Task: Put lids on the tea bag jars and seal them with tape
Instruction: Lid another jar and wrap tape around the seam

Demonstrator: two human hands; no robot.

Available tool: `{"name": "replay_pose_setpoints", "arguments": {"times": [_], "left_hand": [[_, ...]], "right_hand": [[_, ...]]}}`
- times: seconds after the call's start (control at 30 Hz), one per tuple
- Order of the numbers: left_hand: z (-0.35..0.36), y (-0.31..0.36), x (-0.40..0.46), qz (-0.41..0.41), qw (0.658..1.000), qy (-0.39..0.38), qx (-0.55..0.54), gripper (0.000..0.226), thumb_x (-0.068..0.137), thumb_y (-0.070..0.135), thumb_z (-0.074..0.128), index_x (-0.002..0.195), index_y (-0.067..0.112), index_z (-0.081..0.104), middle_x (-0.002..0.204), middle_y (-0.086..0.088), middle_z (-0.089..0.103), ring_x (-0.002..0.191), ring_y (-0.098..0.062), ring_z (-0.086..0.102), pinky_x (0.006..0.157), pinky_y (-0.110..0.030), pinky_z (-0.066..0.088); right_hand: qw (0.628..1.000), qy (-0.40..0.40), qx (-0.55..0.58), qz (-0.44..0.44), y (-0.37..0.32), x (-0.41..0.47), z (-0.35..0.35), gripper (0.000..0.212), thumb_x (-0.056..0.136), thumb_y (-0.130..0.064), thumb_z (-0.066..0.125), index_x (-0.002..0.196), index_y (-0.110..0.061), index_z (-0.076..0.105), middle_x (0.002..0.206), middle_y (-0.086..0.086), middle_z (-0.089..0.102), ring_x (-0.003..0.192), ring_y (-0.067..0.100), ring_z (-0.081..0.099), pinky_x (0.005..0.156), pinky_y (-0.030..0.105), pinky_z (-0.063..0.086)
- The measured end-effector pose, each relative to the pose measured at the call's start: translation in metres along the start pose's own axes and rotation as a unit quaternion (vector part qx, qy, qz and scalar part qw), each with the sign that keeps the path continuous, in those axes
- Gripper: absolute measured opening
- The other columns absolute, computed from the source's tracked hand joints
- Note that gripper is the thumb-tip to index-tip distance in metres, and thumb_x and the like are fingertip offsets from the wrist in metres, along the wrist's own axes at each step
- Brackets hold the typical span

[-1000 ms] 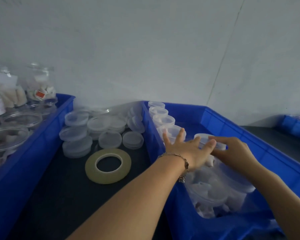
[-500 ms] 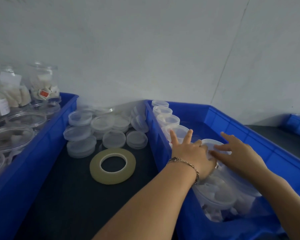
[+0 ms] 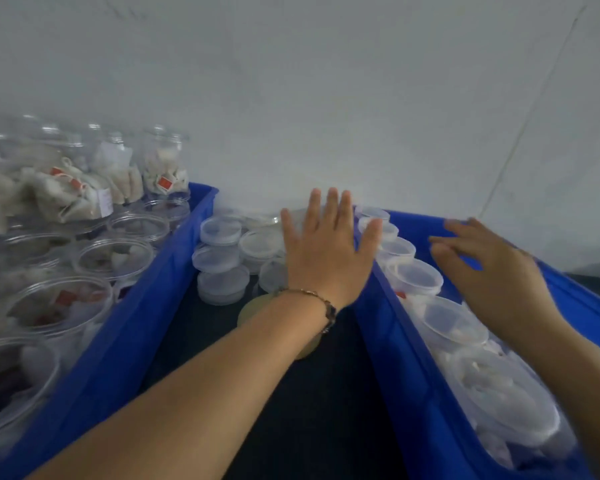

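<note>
Left hand (image 3: 326, 251) off capped jar, now spread flat, empty, over loose lids (image 3: 220, 252) between bins. Right hand (image 3: 492, 271) loose-fingered, empty, above capped jars (image 3: 414, 277) in right bin (image 3: 388, 327). Open jars (image 3: 61, 303) wait in left bin. Tape (image 3: 253, 311) mostly hidden under forearm — probably untouched. Risk: blind reach scatters stacked lids — wrist snags tape.

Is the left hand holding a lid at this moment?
No, the left hand is spread flat with straight fingers above the loose lids, gripping nothing.
</note>
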State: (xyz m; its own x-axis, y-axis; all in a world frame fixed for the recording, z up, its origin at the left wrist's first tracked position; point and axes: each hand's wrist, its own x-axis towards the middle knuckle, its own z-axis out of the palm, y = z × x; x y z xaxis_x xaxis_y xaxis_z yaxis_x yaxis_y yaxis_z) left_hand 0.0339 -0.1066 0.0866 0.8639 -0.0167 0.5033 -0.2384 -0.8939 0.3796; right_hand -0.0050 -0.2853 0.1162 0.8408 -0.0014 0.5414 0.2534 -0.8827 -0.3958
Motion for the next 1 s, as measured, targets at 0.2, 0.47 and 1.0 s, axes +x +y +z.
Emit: {"name": "replay_pose_setpoints", "arguments": {"times": [0.2,0.47,1.0], "left_hand": [[-0.060,-0.090,-0.003,-0.179,0.983,0.033,-0.007,0.068,0.095,0.059,0.005,0.152,0.023,-0.005,0.160,-0.003,-0.007,0.147,-0.018,-0.010,0.115,-0.046,-0.010],[-0.119,-0.158,-0.039,-0.180,0.961,0.175,-0.118,0.062,0.101,0.042,0.026,0.153,0.018,0.000,0.161,0.002,-0.003,0.147,-0.012,-0.002,0.116,-0.030,0.005],[-0.138,-0.260,0.030,-0.425,0.869,0.169,-0.190,0.080,0.094,0.045,0.048,0.147,-0.003,0.013,0.151,-0.021,0.025,0.136,-0.035,0.033,0.109,-0.043,0.032]], "right_hand": [[0.972,-0.196,0.087,-0.098,-0.115,0.034,0.069,0.054,0.097,-0.049,0.032,0.148,-0.035,0.023,0.159,-0.008,0.007,0.145,0.011,-0.004,0.118,0.040,0.002],[0.908,-0.283,0.256,-0.174,-0.243,0.025,0.124,0.054,0.102,-0.045,0.022,0.151,-0.023,0.017,0.157,-0.007,0.017,0.144,0.011,0.013,0.111,0.021,0.006],[0.813,-0.378,0.431,0.098,-0.346,0.076,0.229,0.069,0.097,-0.056,0.025,0.150,-0.012,0.018,0.156,0.011,0.018,0.141,0.028,0.022,0.109,0.041,0.021]]}}
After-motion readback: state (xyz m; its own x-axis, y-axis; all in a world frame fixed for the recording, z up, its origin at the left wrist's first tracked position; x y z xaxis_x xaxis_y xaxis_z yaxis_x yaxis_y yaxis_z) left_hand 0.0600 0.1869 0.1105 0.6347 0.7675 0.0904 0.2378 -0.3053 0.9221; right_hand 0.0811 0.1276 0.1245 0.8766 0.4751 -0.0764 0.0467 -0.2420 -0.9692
